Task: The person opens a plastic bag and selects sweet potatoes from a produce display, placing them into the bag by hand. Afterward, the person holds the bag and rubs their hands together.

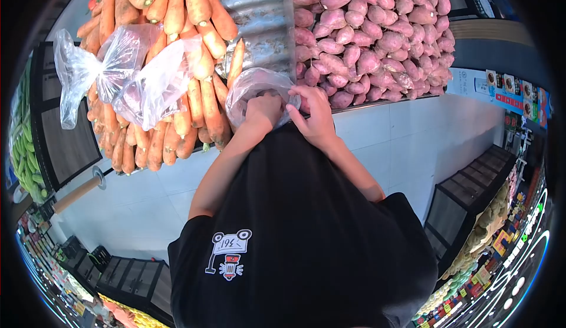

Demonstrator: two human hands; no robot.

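A clear plastic bag (240,92) hangs with its mouth towards me at the front edge of the display, between the carrots and the purple sweet potatoes. My left hand (265,109) reaches into the bag's mouth; its fingers are hidden, and what they touch cannot be made out. With thumb and fingers, my right hand (313,114) pinches the right side of the bag's rim. Two other plastic bags, a knotted one (100,68) and a filled-looking one (156,86), lie on the carrots (156,142) to the left.
Purple sweet potatoes (377,39) are heaped at the right. Corrugated metal tray (259,21) shows between the heaps. A rod with a round end (79,192) juts out at the left. Dark crates (471,192) stand at the right, over pale floor tiles (377,145).
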